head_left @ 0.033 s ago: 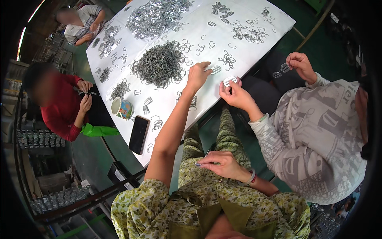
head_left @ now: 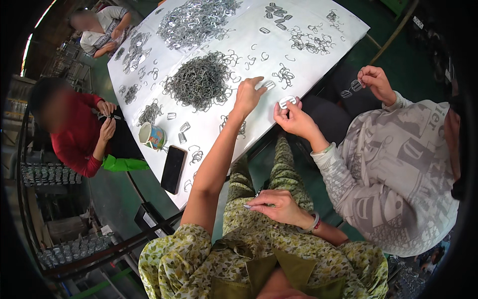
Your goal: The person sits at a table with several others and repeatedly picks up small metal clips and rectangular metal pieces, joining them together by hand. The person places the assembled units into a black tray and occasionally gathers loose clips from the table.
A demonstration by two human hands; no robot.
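My left hand [head_left: 247, 97] reaches over the white table. Its fingertips are on a silver oval slide buckle [head_left: 268, 84], with the index finger stretched out past it. Down over my lap, my right hand [head_left: 279, 205] is closed in a pinch, and a small shiny metal piece [head_left: 247, 206] sticks out from the fingertips; its full shape is hidden. Left of my left hand lies a big heap of bent wire hooks [head_left: 198, 79]. A co-worker's hand [head_left: 298, 119] holds another oval buckle [head_left: 287, 102] close to my left hand.
The white table [head_left: 239, 137] carries a far heap of shiny metal pieces [head_left: 196, 22], loose buckles [head_left: 276, 12] and scattered hooks [head_left: 311, 42]. A patterned cup [head_left: 153, 135] and a black phone [head_left: 173, 169] sit at its left edge. Co-workers sit to the right and left.
The buckle at my left fingertips has shifted and tilted very slightly. Both arms stay in place.
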